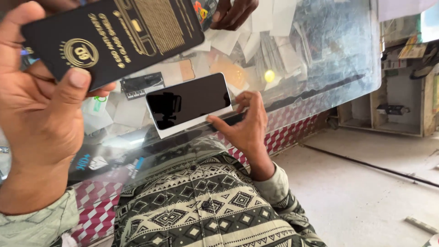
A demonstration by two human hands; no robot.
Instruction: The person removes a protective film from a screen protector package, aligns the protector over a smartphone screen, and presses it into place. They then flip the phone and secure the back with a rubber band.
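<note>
Holding: a black flat package (114, 36) with gold print is gripped in the left hand (39, 110), raised close to the camera.
Left hand state: the fingers are closed on the package, the thumb (68, 93) pressed on its lower edge and the other fingers curled behind its left end.
Right hand state: the right hand (244, 126) is partly curled, its fingertips (212, 120) laid against the lower right corner of a phone (188, 101); nothing is pinched or lifted.
Phone: a dark-screened phone is seen lying face up on a white card (183, 126), just left of the right hand and below and right of the left hand.
Counter: a glass counter top (329, 59) is spread under the phone, beyond the right hand; papers and stickers are seen beneath the glass.
Other hand: another person's hand (233, 13) is rested on the glass at the far side, well apart from the right hand and just right of the package's upper end.
Sleeves: patterned sleeves (274, 187) are worn on both arms.
</note>
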